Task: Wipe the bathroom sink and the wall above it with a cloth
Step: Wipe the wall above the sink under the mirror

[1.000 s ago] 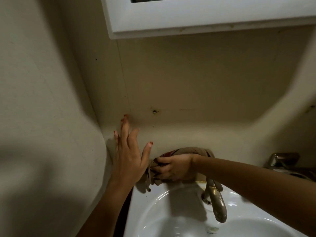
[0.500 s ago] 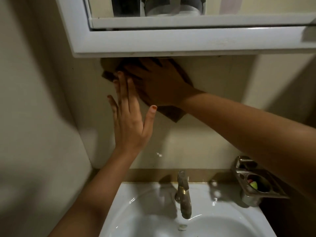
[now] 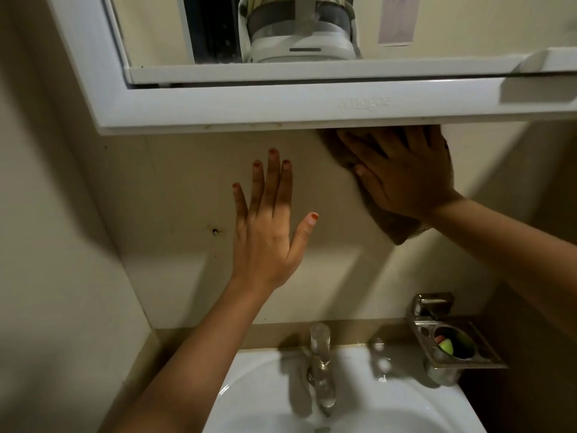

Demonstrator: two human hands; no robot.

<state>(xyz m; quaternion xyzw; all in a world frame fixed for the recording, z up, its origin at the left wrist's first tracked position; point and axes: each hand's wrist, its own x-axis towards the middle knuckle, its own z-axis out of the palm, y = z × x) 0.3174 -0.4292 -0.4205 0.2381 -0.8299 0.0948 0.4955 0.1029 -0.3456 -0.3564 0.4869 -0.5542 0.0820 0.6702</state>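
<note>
My right hand (image 3: 402,173) lies flat on a brown cloth (image 3: 396,226) and presses it against the beige wall (image 3: 175,182), just under the white mirror cabinet. Part of the cloth sticks out below the palm. My left hand (image 3: 268,226) rests flat on the wall with its fingers spread, holding nothing, to the left of the cloth. The white sink (image 3: 259,398) sits below, with a metal tap (image 3: 321,367) at its back edge.
A white-framed mirror cabinet (image 3: 249,104) juts out above the wall strip. A metal holder (image 3: 449,339) with small coloured items is fixed at the right of the sink. A side wall (image 3: 46,276) closes in on the left. A small hole (image 3: 214,231) marks the wall.
My right hand took the cloth from behind the tap up to the wall under the cabinet, then slid it from left to right. My left hand stays flat on the wall.
</note>
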